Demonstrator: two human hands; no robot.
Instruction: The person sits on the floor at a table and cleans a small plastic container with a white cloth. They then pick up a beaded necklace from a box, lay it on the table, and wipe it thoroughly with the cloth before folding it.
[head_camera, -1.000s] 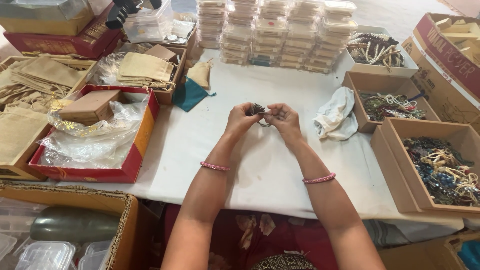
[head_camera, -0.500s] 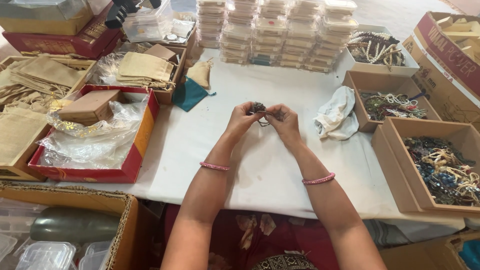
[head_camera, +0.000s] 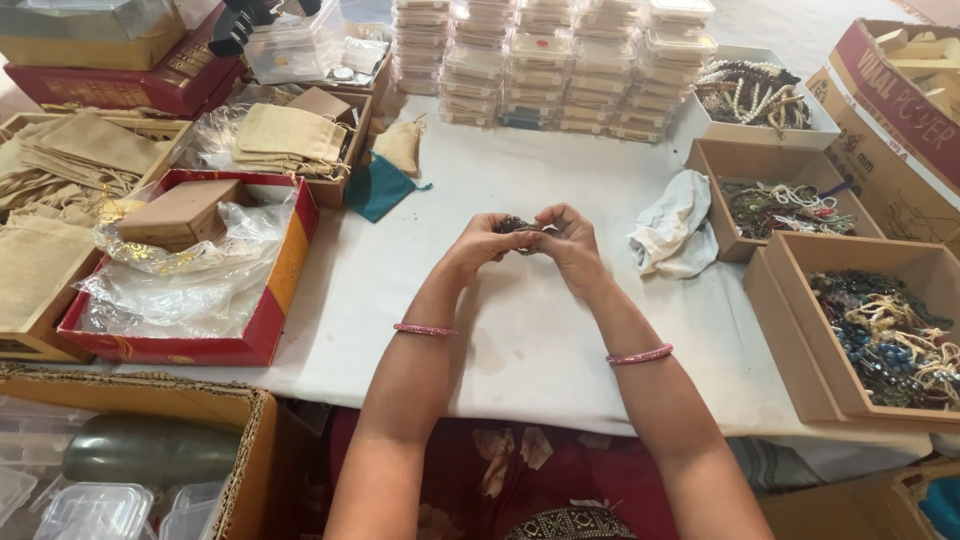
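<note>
Centrally, at mid-frame: left hand and right hand, meeting above white table cover; fingertips of both pinching one small dark beaded piece between them, thumbs and forefingers pressed close, other fingers curled. Pink bangle on each wrist.
Right of hands: crumpled white cloth, just beside right hand.
Right edge, lower: large brown cardboard box of mixed dark and pale beads; above it, smaller brown box of beaded strands; upper right, white tray of pearl and dark strands.
Top centre: stacked clear plastic cases, several rows.
Left of hands: teal cloth pouch; tan drawstring pouches; red box holding clear plastic wrap and brown cardboard carton.
Lower left: cardboard box with plastic containers.
</note>
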